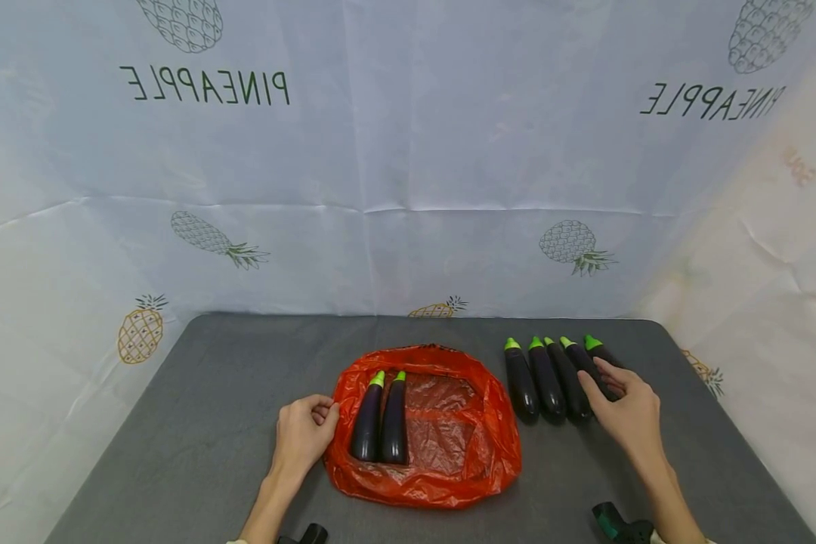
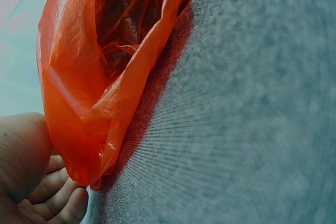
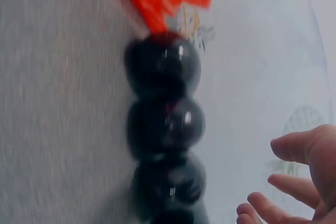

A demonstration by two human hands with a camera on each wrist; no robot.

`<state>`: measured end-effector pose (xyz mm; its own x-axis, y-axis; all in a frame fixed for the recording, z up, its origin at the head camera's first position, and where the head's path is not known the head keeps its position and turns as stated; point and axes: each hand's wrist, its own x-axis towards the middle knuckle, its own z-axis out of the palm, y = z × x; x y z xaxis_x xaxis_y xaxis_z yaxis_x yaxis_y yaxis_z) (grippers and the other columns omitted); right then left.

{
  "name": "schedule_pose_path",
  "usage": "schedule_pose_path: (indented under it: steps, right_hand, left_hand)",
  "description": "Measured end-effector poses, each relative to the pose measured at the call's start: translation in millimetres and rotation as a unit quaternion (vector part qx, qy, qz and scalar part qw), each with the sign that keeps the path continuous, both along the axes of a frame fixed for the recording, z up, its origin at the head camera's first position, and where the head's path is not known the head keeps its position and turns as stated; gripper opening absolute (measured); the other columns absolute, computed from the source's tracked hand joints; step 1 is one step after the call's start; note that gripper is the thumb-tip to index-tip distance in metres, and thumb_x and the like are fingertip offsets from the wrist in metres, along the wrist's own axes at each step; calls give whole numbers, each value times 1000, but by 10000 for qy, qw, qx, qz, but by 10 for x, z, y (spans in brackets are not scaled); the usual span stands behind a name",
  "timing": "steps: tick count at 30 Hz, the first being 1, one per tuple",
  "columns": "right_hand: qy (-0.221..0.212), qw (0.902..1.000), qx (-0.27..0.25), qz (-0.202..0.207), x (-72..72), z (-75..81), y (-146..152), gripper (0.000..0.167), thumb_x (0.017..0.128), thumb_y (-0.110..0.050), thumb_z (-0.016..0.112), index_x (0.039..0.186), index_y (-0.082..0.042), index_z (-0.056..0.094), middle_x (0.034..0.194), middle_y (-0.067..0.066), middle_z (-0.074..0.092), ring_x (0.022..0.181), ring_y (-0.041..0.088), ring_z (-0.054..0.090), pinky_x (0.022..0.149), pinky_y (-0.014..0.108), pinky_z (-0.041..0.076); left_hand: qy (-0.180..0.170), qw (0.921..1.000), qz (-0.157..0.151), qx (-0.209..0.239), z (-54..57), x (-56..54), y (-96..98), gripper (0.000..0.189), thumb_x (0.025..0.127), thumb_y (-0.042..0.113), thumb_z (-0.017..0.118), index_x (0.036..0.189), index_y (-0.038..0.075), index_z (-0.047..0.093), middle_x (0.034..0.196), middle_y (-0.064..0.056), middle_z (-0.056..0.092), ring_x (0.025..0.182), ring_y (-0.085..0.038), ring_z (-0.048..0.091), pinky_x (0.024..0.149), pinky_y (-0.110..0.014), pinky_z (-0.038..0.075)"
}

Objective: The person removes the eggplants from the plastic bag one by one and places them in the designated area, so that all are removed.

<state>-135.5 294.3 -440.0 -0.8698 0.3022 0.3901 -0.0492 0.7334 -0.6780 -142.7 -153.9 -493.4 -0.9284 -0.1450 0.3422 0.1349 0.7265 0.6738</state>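
Note:
A red plastic bag (image 1: 442, 491) lies spread with its mouth up, and two dark eggplants (image 1: 394, 427) with green caps rest side by side in its left part. At the bag's left edge my left hand (image 1: 304, 429) pinches the thin plastic; the left wrist view shows the bag's folded rim (image 2: 113, 114) running down to the thumb and fingers. To the right, several more eggplants (image 1: 547, 381) lie in a row. My right hand (image 1: 627, 408) hovers at the right end of that row, thumb and fingers spread, partly covering the last eggplants (image 1: 601, 351).
Everything lies on a dark grey table (image 1: 231, 408). Behind it hangs a pale cloth (image 1: 381, 151) printed with pineapples, which also runs along both sides. The row of eggplants sits close to the bag's right edge.

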Motion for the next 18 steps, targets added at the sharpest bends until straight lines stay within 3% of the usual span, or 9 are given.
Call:
schedule_pose_path:
  steps: [4,13,15,18]
  right_hand:
    - [46,9997,-24,250,27,11,-152,43,91,-15,76,130,1,68,126,28,67,103,40,64,82,-6,33]
    - [-58,9986,-186,498,77,72,-442,42,91,-18,77,129,-2,69,125,23,70,102,31,67,85,-7,33]
    - [-27,9980,-264,571,82,72,-490,42,91,-16,77,129,-1,69,124,21,70,101,21,68,86,-6,35]
    - [120,9967,-472,649,85,74,-566,40,89,-13,79,126,-1,71,122,19,71,96,-3,64,86,-4,40]
  left_hand:
    - [12,10000,11,-1,5,0,-1,7,83,3,77,76,3,75,63,-3,68,53,-1,54,55,-21,50]
    - [2,10000,26,-41,9,4,-2,7,83,3,78,77,3,75,63,-3,68,54,-2,54,55,-22,50]
    - [25,10000,27,-49,7,4,-3,7,83,3,78,76,3,75,63,-3,68,53,-1,54,55,-22,50]
    - [60,10000,20,-50,9,4,0,7,82,3,78,76,3,75,63,-3,68,53,-1,54,55,-22,49]
